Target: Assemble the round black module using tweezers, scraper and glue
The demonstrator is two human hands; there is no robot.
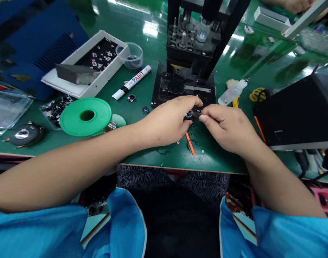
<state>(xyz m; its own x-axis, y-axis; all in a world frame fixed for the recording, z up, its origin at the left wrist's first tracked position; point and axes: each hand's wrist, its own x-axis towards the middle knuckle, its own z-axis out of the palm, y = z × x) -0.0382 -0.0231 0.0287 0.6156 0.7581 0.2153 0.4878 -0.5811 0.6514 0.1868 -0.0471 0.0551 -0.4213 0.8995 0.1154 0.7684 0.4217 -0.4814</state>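
Note:
My left hand point(169, 121) curls its thumb and fingers around a small round dark part point(189, 114) with a pale ring pattern, just in front of the black press point(184, 84). From the right, my right hand point(227, 127) pinches a thin, pointed metallic piece point(197, 115), whose tip reaches the round part; its exact kind is mostly hidden by the fingers. Under the hands lies an orange stick point(190, 144) on the green table. Two similar round parts rest left of the press, one dark point(145, 110) and one with a light mark point(131, 98).
A paint marker point(133, 82), clear cup point(133, 56), white tray point(95, 85) and green spool point(72, 116) stand to the left. On the right are a dropper bottle point(232, 93) and black box point(301, 111). Another person's hand point(297, 5) shows at top right.

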